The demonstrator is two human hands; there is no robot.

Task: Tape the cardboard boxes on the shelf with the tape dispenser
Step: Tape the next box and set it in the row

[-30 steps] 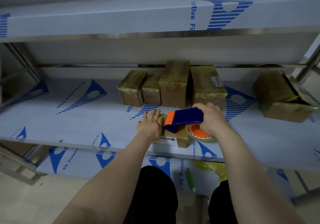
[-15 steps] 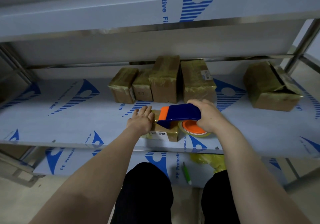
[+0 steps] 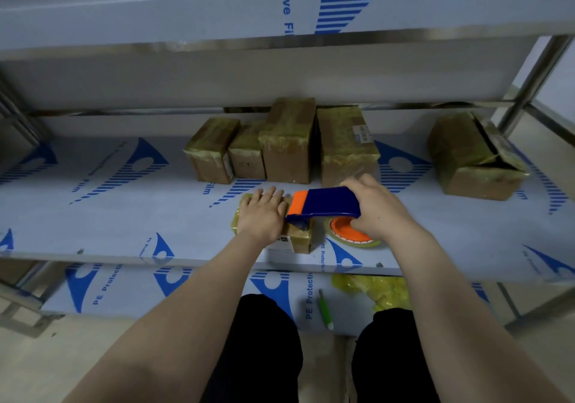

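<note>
Head view of a metal shelf [image 3: 93, 203] covered in white film with blue print. At its near edge lies a small cardboard box [image 3: 300, 236], wrapped in yellowish tape, with a white label on its near face. The left hand [image 3: 263, 217] lies flat on top of the box, palm down, fingers extended and close together. The right hand [image 3: 378, 208] is wrapped around the dark blue handle of the tape dispenser [image 3: 323, 205], fingers clamped on it; the dispenser's orange front end sits just beside the left hand's fingers, and its lower tip touches the top of the box. The orange-hubbed tape roll [image 3: 345, 236] rests to the right of the box, partly hidden under the right hand. At the far side of the shelf stands a row of four taped boxes [image 3: 287, 150]; a fifth box [image 3: 474, 159], its flap torn open, stands well apart at far right. On the lower shelf [image 3: 124, 290] lie a green pen [image 3: 325, 314] and crumpled yellow tape [image 3: 379, 290].
</note>
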